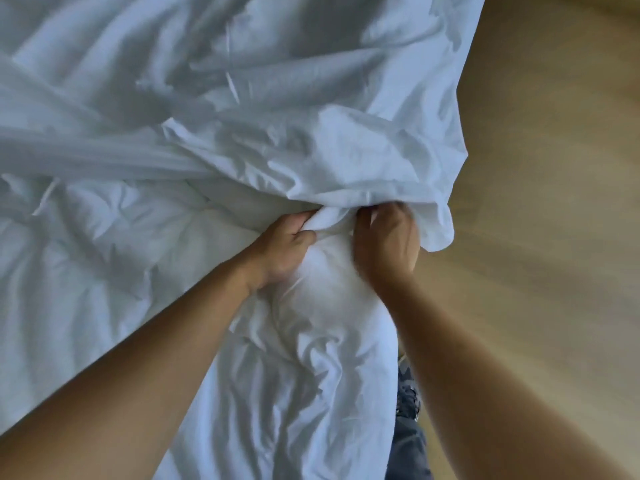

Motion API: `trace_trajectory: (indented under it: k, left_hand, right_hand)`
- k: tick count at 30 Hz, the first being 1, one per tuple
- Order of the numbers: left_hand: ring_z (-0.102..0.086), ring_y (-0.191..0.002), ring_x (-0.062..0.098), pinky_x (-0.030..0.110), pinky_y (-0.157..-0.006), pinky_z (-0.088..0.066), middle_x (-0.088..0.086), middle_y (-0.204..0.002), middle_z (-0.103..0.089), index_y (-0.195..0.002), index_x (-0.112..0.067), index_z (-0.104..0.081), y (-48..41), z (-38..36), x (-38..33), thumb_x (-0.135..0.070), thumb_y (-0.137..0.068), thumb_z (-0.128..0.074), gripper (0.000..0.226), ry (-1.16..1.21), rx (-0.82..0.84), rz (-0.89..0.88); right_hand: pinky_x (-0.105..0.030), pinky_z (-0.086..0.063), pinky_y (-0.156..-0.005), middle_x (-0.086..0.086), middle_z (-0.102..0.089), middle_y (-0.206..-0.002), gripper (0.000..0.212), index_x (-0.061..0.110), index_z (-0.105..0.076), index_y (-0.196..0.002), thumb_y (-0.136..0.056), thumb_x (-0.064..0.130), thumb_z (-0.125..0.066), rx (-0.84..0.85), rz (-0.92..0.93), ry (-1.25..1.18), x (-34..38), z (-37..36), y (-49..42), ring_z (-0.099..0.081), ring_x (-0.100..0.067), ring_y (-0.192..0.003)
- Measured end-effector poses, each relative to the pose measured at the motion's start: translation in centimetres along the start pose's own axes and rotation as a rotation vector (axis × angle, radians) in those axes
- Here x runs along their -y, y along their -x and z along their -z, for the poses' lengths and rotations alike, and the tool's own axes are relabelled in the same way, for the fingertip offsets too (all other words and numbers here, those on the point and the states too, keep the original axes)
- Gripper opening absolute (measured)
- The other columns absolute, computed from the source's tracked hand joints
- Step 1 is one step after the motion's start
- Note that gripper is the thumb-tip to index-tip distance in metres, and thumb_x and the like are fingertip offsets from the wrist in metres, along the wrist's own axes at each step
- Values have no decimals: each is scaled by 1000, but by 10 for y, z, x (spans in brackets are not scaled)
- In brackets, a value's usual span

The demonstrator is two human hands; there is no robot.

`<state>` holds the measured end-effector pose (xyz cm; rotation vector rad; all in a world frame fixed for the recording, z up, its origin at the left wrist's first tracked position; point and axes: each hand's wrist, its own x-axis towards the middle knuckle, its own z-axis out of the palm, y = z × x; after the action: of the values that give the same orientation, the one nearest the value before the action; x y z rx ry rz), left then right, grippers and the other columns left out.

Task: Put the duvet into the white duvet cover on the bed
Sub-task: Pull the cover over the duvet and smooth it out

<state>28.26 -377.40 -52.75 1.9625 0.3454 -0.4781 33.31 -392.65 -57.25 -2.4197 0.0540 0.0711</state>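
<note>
1. Two hands at duvet cover (346, 161) hem: left hand (284, 244) grips a duvet (104, 265) fold, right hand (384, 237) pinches the hem.
2. Duvet mostly outside, just below duvet cover.
3. Looks early; most stuffing left.

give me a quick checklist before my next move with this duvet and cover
1. Left hand grips a fold of the duvet: ok.
2. Right hand grips the duvet cover at its edge: ok, though blurred.
3. Cover's edge lifted over both hands: ok.
4. Duvet corner seated in a cover corner: cannot tell.
5. Cover lying smooth: not ok, rumpled and bunched.
</note>
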Motion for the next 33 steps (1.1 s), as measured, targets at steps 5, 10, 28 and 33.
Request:
trace_trajectory:
  k: [5, 10, 28, 33]
  left_hand:
    - [-64, -111, 20, 32, -96, -49, -4, -118, -70, -132, -28, -64, -2, 6, -5, -7, -98, -45, 44, -151, 59, 101]
    - [-44, -115, 33, 40, -89, -45, 7, -129, -34, -101, -23, -54, 6, 1, -30, -9, -80, -51, 25, -672, -97, 151]
    - [-71, -89, 18, 26, -83, -51, 4, -82, -73, -80, -20, -67, -74, 23, -89, -4, -68, -54, 24, 286, -270, -107]
    - [-65, -84, 10, 22, -79, -46, 12, -87, -74, -75, -19, -64, -68, 15, -81, -4, -63, -50, 24, 302, -277, -72]
  right_hand:
    - [-49, -39, -99, -14, -54, -139, 61, 11, -50, -141, -83, 23, -66, -88, 43, 126, 14, -12, -66, -48, -40, -126]
    - [-47, -38, -96, -5, -59, -129, 47, 17, -54, -129, -83, 27, -53, 31, -32, 205, 17, -33, -98, -50, -33, -122]
    - [-36, -43, -57, 5, -56, -67, 32, 18, -49, -74, -80, 39, -72, -39, 330, -200, 24, -5, -97, -53, -19, -63]
    - [-32, -29, -61, -2, -59, -84, 26, 20, -41, -78, -70, 40, -54, -69, 121, -168, 42, -17, -105, -52, -27, -78]
